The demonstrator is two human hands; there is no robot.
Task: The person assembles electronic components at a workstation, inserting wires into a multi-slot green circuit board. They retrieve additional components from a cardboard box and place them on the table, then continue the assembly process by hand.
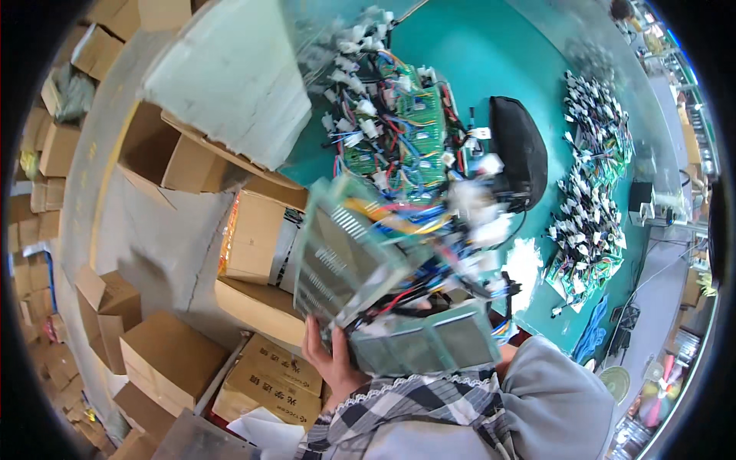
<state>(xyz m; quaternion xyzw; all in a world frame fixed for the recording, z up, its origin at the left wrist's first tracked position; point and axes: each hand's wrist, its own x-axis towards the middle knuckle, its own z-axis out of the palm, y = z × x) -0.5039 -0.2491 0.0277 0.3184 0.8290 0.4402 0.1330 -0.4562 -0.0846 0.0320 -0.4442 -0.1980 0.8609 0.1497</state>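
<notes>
Metal controller box (pixel 360 261) in left hand (pixel 331 359)

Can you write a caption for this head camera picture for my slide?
Left hand lifts a stack of green circuit boards with tangled coloured wires above a teal workbench, beside open brown cardboard boxes.

Circuit boards (pixel 399 115) on table (pixel 491 46), boxes (pixel 253 230) left.

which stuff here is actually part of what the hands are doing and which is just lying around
In hand:
- stack of green circuit boards with coloured wires
- left hand, gripping the stack's lower edge

Lying about:
- pile of wired boards on the green table
- row of boards at the right
- black pouch
- cardboard boxes on the floor
</notes>
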